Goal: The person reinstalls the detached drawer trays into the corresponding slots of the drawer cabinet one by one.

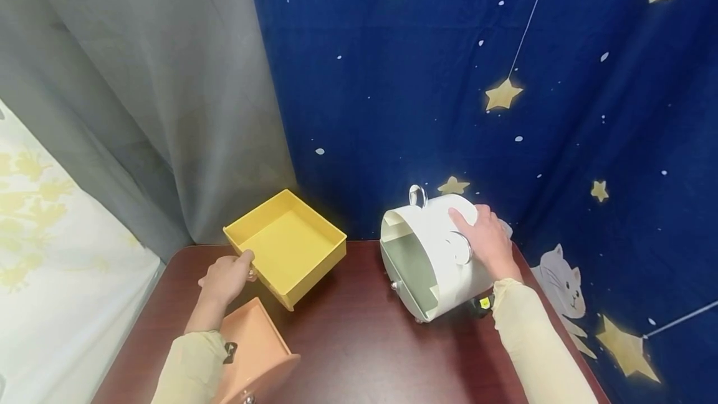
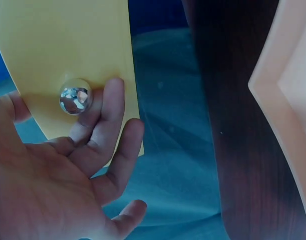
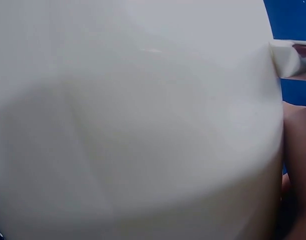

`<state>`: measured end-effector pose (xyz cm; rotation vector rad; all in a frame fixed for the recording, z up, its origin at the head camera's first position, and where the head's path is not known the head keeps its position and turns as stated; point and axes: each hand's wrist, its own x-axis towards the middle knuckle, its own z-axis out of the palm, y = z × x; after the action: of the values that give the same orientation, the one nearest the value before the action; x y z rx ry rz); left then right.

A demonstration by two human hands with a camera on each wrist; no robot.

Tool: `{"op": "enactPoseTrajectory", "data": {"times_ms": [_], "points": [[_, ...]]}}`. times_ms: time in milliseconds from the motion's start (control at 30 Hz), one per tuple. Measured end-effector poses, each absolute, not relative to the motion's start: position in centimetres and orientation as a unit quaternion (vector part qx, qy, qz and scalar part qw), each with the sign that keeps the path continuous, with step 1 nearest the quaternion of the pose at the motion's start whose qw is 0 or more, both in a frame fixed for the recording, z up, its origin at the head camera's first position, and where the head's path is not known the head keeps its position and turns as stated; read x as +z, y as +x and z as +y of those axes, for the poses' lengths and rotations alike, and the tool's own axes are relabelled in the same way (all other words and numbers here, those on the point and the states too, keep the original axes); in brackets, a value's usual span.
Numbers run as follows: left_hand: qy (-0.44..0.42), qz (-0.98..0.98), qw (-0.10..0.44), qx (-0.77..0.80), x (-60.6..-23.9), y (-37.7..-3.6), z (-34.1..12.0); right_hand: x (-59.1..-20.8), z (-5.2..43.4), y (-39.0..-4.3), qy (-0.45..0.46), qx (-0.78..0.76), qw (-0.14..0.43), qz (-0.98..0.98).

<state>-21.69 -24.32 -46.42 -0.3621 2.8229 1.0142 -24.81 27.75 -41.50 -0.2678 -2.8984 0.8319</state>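
My left hand (image 1: 227, 279) pinches the wall of a yellow drawer (image 1: 288, 235) at its near left side, tilting the drawer above the table. In the left wrist view, the fingers lie against the outer face beside a shiny silver knob (image 2: 74, 97), the thumb partly hidden behind the panel. My right hand (image 1: 489, 239) grips the back end of a rounded white cabinet (image 1: 432, 229), thumb on top, other fingers mostly hidden. Its front faces left, with a pale green drawer (image 1: 408, 260) in the lower part. White cabinet wall (image 3: 143, 125) fills most of the right wrist view.
A peach-orange drawer (image 1: 255, 341) lies near the left forearm, partly covered by the sleeve. Chrome loops (image 1: 461, 248) stand out from the cabinet's top. Behind the dark red table (image 1: 359, 341) hang a grey curtain (image 1: 224, 111) and a blue starry curtain (image 1: 392, 80).
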Motion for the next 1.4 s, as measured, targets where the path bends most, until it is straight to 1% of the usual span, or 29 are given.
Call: {"op": "enactPoseTrajectory", "data": {"times_ms": [133,400,733,933,1100,1400], "points": [[-0.098,0.931,0.053,0.348,-45.8,-21.8,-23.6,-41.6,27.5,-25.0,-0.102,0.275,0.065,-0.954],[-0.072,0.925,0.057,0.368,-45.7,-22.3,-22.5,-41.5,26.9,-25.1,-0.128,0.282,0.058,-0.949],[-0.066,0.930,0.050,0.357,-45.2,-21.5,-21.9,-41.2,26.5,-24.9,-0.133,0.290,0.053,-0.946],[-0.039,0.936,0.048,0.347,-45.3,-21.2,-21.6,-41.4,26.7,-24.9,-0.138,0.285,0.052,-0.947],[-0.017,0.931,0.056,0.361,-45.4,-21.5,-20.7,-41.5,26.7,-24.9,-0.140,0.284,0.055,-0.947],[0.003,0.934,0.049,0.355,-45.9,-22.1,-18.4,-41.5,26.1,-24.7,-0.154,0.287,0.062,-0.944]]}}
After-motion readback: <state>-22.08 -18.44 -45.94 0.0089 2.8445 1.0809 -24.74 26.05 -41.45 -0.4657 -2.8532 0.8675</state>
